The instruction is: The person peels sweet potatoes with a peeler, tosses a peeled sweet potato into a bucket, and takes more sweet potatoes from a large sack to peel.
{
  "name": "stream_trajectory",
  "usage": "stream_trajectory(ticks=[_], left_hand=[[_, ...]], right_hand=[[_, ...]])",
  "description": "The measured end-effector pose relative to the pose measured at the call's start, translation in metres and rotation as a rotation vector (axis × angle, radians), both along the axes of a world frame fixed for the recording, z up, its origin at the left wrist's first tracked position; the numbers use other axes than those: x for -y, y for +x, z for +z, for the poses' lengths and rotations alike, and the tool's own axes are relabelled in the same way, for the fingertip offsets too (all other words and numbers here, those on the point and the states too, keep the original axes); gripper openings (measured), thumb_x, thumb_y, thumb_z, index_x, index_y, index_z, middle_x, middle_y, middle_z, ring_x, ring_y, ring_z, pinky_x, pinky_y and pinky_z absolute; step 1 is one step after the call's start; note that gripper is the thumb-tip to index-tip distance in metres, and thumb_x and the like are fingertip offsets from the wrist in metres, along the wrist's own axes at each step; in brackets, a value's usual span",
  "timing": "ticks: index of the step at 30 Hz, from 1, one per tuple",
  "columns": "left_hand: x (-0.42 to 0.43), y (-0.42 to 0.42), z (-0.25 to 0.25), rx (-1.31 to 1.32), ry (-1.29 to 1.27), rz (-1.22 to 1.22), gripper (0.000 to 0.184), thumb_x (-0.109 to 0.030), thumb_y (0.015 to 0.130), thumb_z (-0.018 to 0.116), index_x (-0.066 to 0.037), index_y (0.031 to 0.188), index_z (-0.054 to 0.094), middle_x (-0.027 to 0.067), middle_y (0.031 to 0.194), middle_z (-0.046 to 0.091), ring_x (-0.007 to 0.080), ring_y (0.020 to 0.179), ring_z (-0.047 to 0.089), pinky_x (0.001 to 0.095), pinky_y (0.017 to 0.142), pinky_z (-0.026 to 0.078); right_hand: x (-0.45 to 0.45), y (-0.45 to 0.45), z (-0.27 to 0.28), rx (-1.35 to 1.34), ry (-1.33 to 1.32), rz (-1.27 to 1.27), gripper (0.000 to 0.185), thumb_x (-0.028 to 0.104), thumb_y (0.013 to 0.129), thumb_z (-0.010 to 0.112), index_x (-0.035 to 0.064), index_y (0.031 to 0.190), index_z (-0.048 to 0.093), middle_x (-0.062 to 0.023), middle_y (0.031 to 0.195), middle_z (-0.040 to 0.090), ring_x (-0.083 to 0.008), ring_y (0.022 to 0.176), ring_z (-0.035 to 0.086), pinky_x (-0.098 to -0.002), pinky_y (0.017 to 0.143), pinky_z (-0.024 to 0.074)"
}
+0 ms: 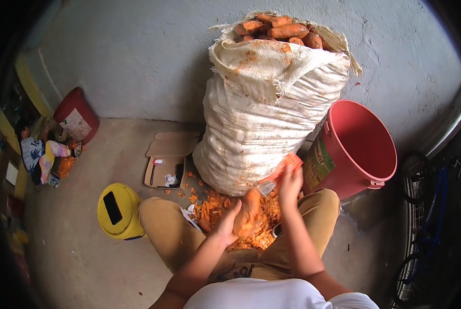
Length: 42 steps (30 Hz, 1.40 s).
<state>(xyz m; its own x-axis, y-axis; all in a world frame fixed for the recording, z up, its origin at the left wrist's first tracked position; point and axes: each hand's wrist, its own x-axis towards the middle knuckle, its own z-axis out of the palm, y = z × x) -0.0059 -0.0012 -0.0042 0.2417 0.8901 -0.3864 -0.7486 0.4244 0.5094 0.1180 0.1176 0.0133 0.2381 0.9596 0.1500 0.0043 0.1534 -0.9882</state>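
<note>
Head view: my left hand (225, 226) is wrapped round a chunky orange root (247, 212), kinda motion-blurred, tapered and rough-looking, above a pile of orange peelings (261, 234) between the knees. Right hand (290, 181) grips some red-orange thing (283, 167), too smeared to ID. Red bucket's (361, 149) green label (320, 164) has lettering, but honestly I can't read the full word.
</note>
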Motion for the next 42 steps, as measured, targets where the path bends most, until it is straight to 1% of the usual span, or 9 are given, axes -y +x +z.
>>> stream_trajectory(ticks=[11,17,21,22,25,29,34,37,42], left_hand=[[-0.006,-0.015,-0.015,0.304,0.082,-0.029,0.041,-0.039,0.088,0.033,-0.006,0.107,0.047,0.0097,0.095,0.056,0.0251,0.086,0.056,0.0429,0.071,0.048],[-0.011,-0.007,-0.022,0.348,0.047,0.027,0.041,-0.041,0.086,0.036,-0.008,0.107,0.048,0.0077,0.092,0.058,0.0217,0.074,0.058,0.0374,0.056,0.049],[-0.008,-0.011,-0.023,0.199,0.029,-0.088,0.049,-0.044,0.085,0.036,-0.004,0.111,0.044,0.0129,0.087,0.057,0.0237,0.073,0.058,0.0352,0.054,0.048],[-0.006,-0.012,-0.021,0.186,0.015,-0.135,0.050,-0.045,0.085,0.036,-0.003,0.111,0.043,0.0140,0.086,0.057,0.0240,0.072,0.058,0.0354,0.054,0.048],[-0.001,-0.013,-0.018,0.198,0.045,-0.198,0.053,-0.045,0.085,0.033,-0.001,0.114,0.039,0.0165,0.084,0.055,0.0247,0.072,0.057,0.0361,0.055,0.047],[-0.021,-0.030,-0.038,0.258,-0.005,-0.058,0.050,-0.042,0.087,0.030,-0.001,0.112,0.043,0.0131,0.088,0.056,0.0260,0.077,0.057,0.0353,0.058,0.046],[-0.045,-0.029,-0.026,0.225,-0.060,0.107,0.037,-0.033,0.087,0.035,-0.005,0.105,0.050,0.0071,0.096,0.058,0.0209,0.085,0.057,0.0353,0.069,0.047],[-0.053,-0.033,-0.032,0.269,-0.034,0.052,0.033,-0.030,0.087,0.038,-0.005,0.104,0.052,0.0072,0.098,0.058,0.0189,0.084,0.057,0.0335,0.074,0.047],[-0.065,-0.038,-0.038,0.078,0.064,-0.036,0.040,-0.040,0.088,0.031,-0.010,0.107,0.048,0.0058,0.089,0.057,0.0196,0.073,0.056,0.0343,0.052,0.045]], right_hand=[[0.040,-0.022,0.031,-0.229,-0.055,0.406,0.015,0.016,0.086,0.047,0.0015,0.090,0.050,-0.0013,0.062,0.052,-0.0090,0.050,0.047,-0.0229,0.047,0.0402],[0.059,-0.029,0.009,0.268,0.083,0.291,0.016,0.014,0.085,0.046,-0.0024,0.087,0.047,-0.0126,0.066,0.057,-0.0191,0.057,0.054,-0.0313,0.054,0.0432],[0.023,-0.022,0.000,0.254,0.325,0.030,0.016,0.013,0.086,0.043,-0.0029,0.083,0.046,-0.0098,0.063,0.053,-0.0177,0.053,0.052,-0.0299,0.050,0.0420],[0.010,-0.011,-0.002,0.084,0.015,0.079,0.017,0.013,0.086,0.044,-0.0027,0.080,0.046,-0.0106,0.063,0.053,-0.0171,0.052,0.050,-0.0292,0.049,0.0408],[-0.052,0.020,-0.052,0.192,0.079,-0.185,0.017,0.014,0.086,0.045,-0.0020,0.079,0.046,-0.0056,0.063,0.051,-0.0114,0.051,0.048,-0.0252,0.046,0.0384],[0.008,-0.015,0.023,-0.150,0.040,0.152,0.019,0.017,0.087,0.045,-0.0020,0.085,0.047,-0.0033,0.067,0.053,-0.0164,0.058,0.051,-0.0302,0.055,0.0441],[0.042,-0.052,-0.010,0.270,0.176,0.205,0.020,0.018,0.085,0.046,-0.0023,0.084,0.048,-0.0205,0.068,0.054,-0.0274,0.056,0.052,-0.0347,0.053,0.0412],[0.026,-0.053,-0.016,0.208,-0.019,0.238,0.021,0.017,0.085,0.046,-0.0026,0.079,0.049,-0.0186,0.063,0.053,-0.0266,0.055,0.052,-0.0345,0.052,0.0409],[0.006,-0.056,-0.016,0.161,-0.101,0.232,0.024,0.018,0.086,0.045,-0.0038,0.077,0.049,-0.0145,0.058,0.052,-0.0185,0.050,0.047,-0.0335,0.049,0.0392]])
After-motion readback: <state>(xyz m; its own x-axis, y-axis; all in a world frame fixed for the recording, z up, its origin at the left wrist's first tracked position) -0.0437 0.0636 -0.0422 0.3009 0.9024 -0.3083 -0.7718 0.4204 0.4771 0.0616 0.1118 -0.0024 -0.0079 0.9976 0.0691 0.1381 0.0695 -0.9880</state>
